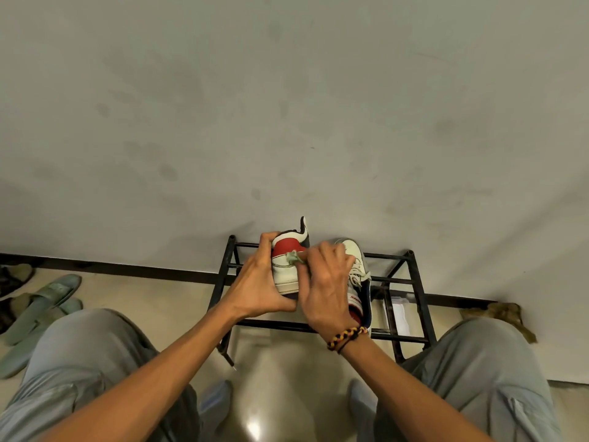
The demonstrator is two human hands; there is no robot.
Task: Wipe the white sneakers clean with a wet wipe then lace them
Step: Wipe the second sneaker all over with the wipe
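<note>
My left hand (258, 283) grips a white sneaker (287, 269) with a red heel patch, holding it up with its heel toward me. My right hand (325, 282) pinches a crumpled, greyish wet wipe (294, 258) against the red patch at the sneaker's heel. The second white sneaker (357, 266), with loose white laces, lies on the top bars of a black metal shoe rack (411, 282) just right of my right hand, partly hidden behind it.
The rack stands against a grey wall. Green slippers (41, 301) and dark footwear lie on the floor at the left. A brown rag (500, 314) sits at the wall base on the right. My knees frame the rack on both sides.
</note>
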